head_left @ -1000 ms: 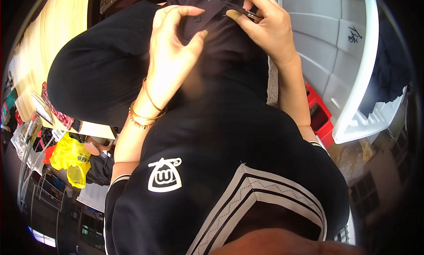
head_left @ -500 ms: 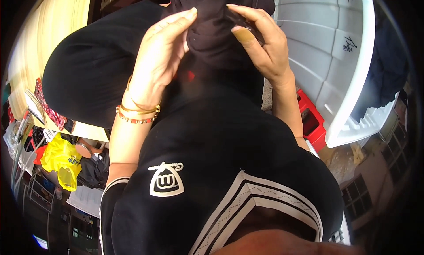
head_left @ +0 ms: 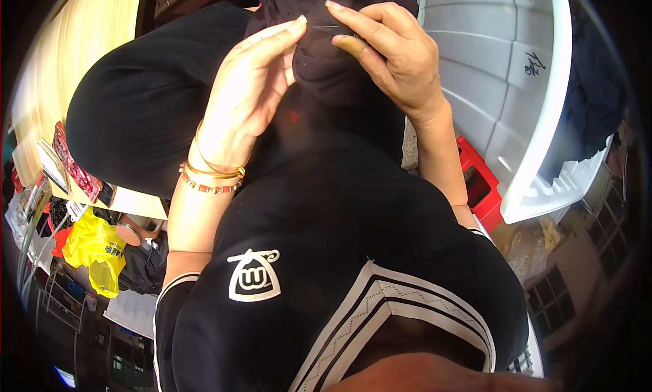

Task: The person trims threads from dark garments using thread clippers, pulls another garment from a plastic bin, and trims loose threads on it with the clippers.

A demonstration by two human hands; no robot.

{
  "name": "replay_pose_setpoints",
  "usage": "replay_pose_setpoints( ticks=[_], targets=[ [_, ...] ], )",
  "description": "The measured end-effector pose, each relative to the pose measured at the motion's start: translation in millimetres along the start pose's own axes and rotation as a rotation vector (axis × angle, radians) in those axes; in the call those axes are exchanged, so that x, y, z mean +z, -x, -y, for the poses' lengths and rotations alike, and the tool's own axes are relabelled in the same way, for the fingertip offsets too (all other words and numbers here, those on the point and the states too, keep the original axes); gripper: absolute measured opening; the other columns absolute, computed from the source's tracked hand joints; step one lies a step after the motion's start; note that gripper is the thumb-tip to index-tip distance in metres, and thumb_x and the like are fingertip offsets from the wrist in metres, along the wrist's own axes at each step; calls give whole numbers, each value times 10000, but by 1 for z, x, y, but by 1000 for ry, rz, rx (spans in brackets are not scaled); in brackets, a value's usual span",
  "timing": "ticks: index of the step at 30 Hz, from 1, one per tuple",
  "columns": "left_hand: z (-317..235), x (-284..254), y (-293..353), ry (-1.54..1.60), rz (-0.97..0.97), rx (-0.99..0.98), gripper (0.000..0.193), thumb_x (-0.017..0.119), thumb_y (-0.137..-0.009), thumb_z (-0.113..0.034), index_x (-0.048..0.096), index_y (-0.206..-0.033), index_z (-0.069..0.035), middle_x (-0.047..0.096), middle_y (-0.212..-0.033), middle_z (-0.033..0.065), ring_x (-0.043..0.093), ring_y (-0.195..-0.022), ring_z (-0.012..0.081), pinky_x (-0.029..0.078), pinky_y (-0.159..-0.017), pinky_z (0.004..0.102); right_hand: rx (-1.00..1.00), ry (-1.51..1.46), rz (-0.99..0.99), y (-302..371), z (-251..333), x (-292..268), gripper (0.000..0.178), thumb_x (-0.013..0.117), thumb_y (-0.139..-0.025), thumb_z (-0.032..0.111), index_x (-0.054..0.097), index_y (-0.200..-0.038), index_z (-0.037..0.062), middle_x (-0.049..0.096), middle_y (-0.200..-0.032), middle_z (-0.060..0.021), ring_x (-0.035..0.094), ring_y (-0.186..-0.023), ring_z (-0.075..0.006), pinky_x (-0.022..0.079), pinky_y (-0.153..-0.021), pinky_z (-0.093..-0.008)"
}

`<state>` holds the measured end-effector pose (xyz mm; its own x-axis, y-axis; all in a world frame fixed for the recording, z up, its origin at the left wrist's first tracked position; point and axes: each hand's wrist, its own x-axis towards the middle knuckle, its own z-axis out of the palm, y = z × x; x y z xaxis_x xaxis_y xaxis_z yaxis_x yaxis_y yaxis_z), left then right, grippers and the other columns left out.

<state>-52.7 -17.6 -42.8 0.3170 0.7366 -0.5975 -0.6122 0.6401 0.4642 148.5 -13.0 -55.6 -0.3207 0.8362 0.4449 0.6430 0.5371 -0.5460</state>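
While a yellow bag [head_left: 95,246] sits out at the far left, with a black-clad leg [head_left: 146,100] nearer in, the left hand [head_left: 248,86] is raised with thumb and fingers drawn close as for a pinch; what they may grip is hidden, so I cannot tell whether they hold anything. Next comes the cloth [head_left: 326,69], dark and bunched in folds behind the fingertips. It looks light and limp, with no stiffness of its own, so a fold taken between thumb and forefinger and kept gently taut should serve best. In front of it, in the gap between the hands, shows a fine bright sliver, probably a needle [head_left: 325,27], though it is too thin here to be sure. It should be stiff, nearly weightless, slick and easily dropped; the shaft toward its blunt end is the place to pinch, skin clear of the point. At its right end, the right hand [head_left: 407,66] has forefinger and thumb tips apart, above and below the sliver; whether a finger behind grips it I cannot tell. Farther right are a red crate [head_left: 468,154] and a pale tub [head_left: 482,66].
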Motion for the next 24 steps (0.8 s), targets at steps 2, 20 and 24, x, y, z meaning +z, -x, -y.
replay_pose_setpoints(
  ticks=[2,20,24],
  targets=[
    [0,2,2,18,-19,1,183,643,-918,-90,678,-1051,32,697,-939,56,629,-832,95,487,-729,209,-64,33,-23,0,-1,0,348,771,-748,218,712,-1086,160,580,-793,-1,572,-691,-177,475,-592,-299],
    [5,7,-16,-1003,4,321,376,656,-919,-121,606,-1280,-30,667,-1027,16,603,-996,74,454,-914,218,271,-470,-48,23,-11,-11,282,715,-851,86,698,-1130,43,613,-840,-41,563,-727,-116,445,-645,-239],
    [7,10,-23,-478,94,154,327,647,-908,-83,626,-1217,24,691,-1062,64,635,-945,85,481,-872,200,238,-362,-57,23,-18,-9,326,737,-830,111,690,-1147,55,595,-823,-57,565,-717,-138,449,-649,-256]
  ],
)
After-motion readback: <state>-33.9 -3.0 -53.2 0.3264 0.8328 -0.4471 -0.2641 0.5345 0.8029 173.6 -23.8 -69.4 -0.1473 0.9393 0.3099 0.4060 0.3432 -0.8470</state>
